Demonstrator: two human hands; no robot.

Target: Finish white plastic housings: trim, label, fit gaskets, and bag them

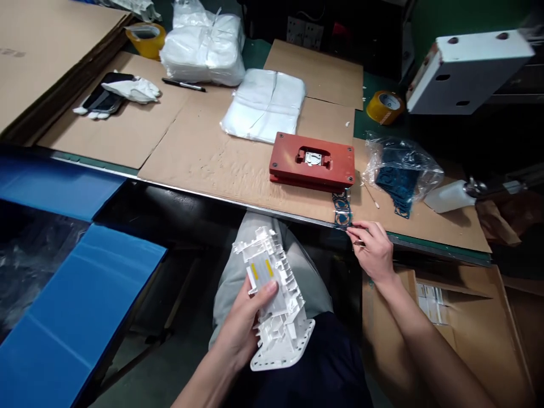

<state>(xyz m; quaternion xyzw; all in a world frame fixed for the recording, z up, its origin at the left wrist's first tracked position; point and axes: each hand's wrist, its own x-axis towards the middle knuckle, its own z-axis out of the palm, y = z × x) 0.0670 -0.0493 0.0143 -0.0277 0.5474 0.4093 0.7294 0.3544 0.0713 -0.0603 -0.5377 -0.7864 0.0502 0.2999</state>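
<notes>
My left hand is wrapped around a white plastic housing, held tilted over my lap. Two yellow strips show on the housing's flat inner part, and my thumb presses beside them. At the table's front edge, my right hand is closed in a pinch at the lower end of a dark blue cut-out strip. A thin dark piece shows under its fingers; I cannot tell what it is. Just behind the strip sits a red block fixture with a small metal piece in its recess.
On the cardboard-covered table lie a stack of white bags, a wrapped bundle, gloves, a pen, tape, a cotton swab, a clear bag of blue pieces and a bottle. An open carton stands below right.
</notes>
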